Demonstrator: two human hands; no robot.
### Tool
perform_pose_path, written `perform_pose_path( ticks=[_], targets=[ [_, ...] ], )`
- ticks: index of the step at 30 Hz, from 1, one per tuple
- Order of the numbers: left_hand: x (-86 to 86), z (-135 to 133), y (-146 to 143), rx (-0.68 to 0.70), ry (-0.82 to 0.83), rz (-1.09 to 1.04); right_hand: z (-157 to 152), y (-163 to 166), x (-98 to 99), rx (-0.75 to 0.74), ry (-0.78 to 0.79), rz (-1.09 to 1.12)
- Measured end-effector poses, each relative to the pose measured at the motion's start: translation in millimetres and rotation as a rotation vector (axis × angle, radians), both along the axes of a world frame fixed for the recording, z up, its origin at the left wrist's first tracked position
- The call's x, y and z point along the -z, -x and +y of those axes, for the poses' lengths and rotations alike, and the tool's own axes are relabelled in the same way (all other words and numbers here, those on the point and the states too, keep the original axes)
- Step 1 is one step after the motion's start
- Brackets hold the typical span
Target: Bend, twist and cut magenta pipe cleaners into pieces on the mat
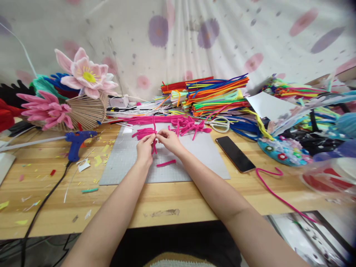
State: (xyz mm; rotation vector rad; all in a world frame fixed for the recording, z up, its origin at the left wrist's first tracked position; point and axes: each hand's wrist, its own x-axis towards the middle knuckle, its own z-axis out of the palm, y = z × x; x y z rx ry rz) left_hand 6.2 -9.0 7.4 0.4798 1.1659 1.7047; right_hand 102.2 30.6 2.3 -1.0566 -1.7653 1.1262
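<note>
Both hands meet over the grey cutting mat (200, 163), fingertips nearly touching. My left hand (145, 147) is closed in a pinch on magenta pipe cleaners (154, 124), one of which stands up above the fingers while ends stick out below. My right hand (169, 141) pinches the same pipe cleaners from the other side; the exact contact is hidden by the fingers. Just behind the left hand lies a pile of short magenta pieces (142, 132). A single cut piece (166, 163) rests on the mat nearer to me. Bent magenta pieces (190, 126) are heaped behind the right hand.
White-handled scissors (221, 124) and a black phone (235, 154) lie to the right. A blue glue gun (79, 142) with a trailing cord stands left among scraps. Pipe cleaner bundles (214, 96) line the back; pink fuzzy flowers (86, 72) rise at the back left.
</note>
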Motion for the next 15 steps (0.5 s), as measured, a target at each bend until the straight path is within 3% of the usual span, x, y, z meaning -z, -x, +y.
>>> perform_pose_path(
  ticks=[4, 8, 11, 15],
  targets=[
    [4.3, 1, 5, 0.005, -0.035, 0.259, 3, -3, -0.6, 0.032, -0.001, 0.032],
    [5.5, 1, 12, 0.137, -0.057, 0.539, 6, -14, -13.2, 0.059, -0.01, -0.04],
    [4.0, 0, 15, 0.147, -0.132, 0.779, 5, -22, -23.0, 0.039, -0.015, -0.109],
    [1.4, -3, 13, 0.2, -0.159, 0.823, 5, -27, -28.8, -0.015, 0.01, -0.112]
  ],
)
